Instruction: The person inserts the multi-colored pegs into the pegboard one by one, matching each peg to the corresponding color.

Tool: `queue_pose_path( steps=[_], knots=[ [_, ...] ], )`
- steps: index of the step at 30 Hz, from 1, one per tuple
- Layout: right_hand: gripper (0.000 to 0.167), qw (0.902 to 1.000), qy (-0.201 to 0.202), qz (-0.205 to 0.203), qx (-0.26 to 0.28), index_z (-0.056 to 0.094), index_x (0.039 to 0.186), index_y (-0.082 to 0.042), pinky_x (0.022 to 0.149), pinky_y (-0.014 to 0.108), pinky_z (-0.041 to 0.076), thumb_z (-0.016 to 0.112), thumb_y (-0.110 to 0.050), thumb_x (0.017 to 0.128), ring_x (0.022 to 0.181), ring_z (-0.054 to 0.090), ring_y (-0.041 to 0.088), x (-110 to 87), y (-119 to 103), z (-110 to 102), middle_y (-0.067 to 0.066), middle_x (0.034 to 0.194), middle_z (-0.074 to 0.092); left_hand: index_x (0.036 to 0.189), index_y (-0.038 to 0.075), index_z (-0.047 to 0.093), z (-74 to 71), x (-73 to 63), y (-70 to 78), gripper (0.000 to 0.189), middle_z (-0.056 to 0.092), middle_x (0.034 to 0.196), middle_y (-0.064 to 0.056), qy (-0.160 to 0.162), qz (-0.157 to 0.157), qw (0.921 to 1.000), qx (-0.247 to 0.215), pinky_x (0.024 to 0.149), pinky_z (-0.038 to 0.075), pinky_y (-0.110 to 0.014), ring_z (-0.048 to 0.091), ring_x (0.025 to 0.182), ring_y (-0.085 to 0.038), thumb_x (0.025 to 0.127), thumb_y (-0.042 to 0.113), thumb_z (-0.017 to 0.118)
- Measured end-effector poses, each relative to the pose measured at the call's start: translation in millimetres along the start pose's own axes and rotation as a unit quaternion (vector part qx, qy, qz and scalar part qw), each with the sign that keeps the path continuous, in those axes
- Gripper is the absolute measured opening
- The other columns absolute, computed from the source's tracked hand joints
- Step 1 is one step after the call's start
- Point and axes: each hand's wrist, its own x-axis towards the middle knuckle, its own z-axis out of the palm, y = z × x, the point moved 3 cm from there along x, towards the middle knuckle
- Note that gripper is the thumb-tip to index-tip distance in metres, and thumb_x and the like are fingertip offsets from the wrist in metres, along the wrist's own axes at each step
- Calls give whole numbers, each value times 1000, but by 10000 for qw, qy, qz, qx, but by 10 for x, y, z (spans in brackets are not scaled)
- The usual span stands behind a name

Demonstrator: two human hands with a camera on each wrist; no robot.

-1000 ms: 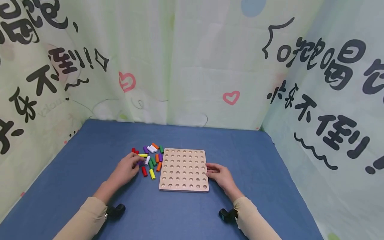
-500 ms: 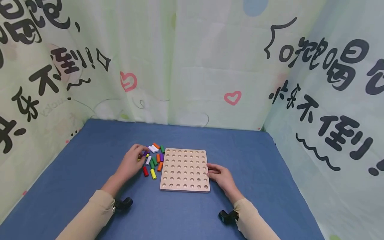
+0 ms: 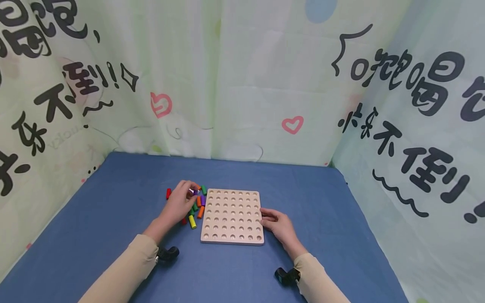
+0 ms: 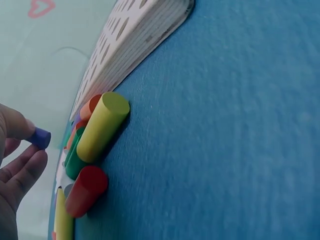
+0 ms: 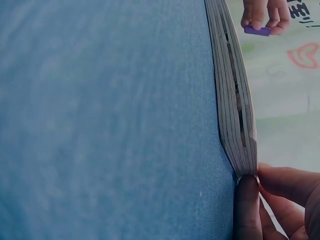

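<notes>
Left hand (image 3: 179, 203): pinches purple peg (image 4: 42, 139), now further right, above the loose pegs (image 3: 198, 202), nearer board (image 3: 229, 216); judged mid-transfer, not seated
Right hand (image 3: 279, 224): grips board's right edge, unchanged
Loose pegs: left of board
Table (image 3: 303, 202): blue cloth
Room: pale curtain (image 3: 257, 63), black lettering (image 3: 51, 106) both sides

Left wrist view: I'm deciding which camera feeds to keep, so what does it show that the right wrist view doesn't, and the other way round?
Only the left wrist view shows the loose pegs, among them a yellow peg, red peg and green peg, and the holes in the board. Only the right wrist view shows the right hand at the board's edge and black lettering. Both show the left hand holding a purple peg, the board's side and the blue cloth.
</notes>
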Motion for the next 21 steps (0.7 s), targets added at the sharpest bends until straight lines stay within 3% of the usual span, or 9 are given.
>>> queue_pose_path(
  steps=[10,21],
  knots=[
    [40,10000,35,23,-41,68,134,-5,85,34,59,72,-5,95,106,70,22,1,4,-15,15,120,74,107,7,60,90,100,-9,15,57,111,-12,0,24,10000,-96,85,57,-43,62,95,-24,96,4,70],
    [39,9990,-80,164,415,69,133,-4,86,34,60,73,-4,94,102,72,19,-15,32,-18,16,118,74,99,11,60,195,173,-13,12,58,106,-8,-86,38,9999,-53,87,58,-41,63,93,-23,96,7,71]
  ],
)
